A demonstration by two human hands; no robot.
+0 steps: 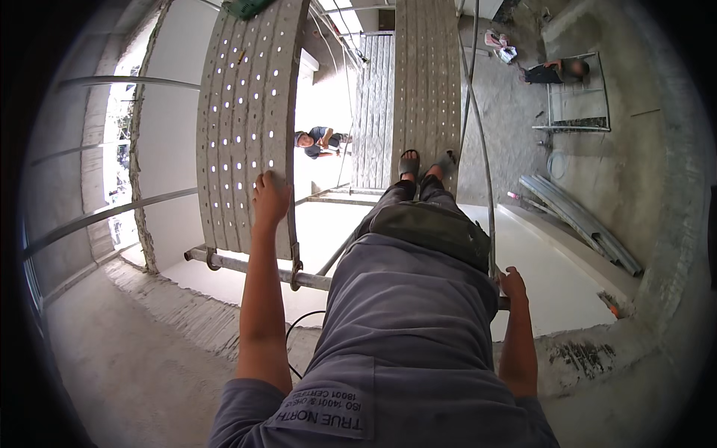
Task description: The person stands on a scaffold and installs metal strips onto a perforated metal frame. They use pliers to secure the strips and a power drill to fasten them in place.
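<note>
My left hand (270, 200) is at the right side of a raised, perforated metal scaffold plank (230, 157), its fingers bent over the top near the edge. Two hooks hold the plank's near end on a horizontal scaffold tube (243, 266). Beside my right hip, my right hand (513, 285) is closed at a slim upright scaffold pole (490, 201); my body and the pole partly hide those fingers. Below, my sandalled feet (409, 166) stand on another perforated scaffold plank (426, 75), which is lower than the first.
A person (321, 140) is below, between the planks. Another person (556, 72) is at the right beside a metal frame (579, 128). Long metal channels (582, 224) lie along the right wall. A dark cable (293, 340) loops by my left side.
</note>
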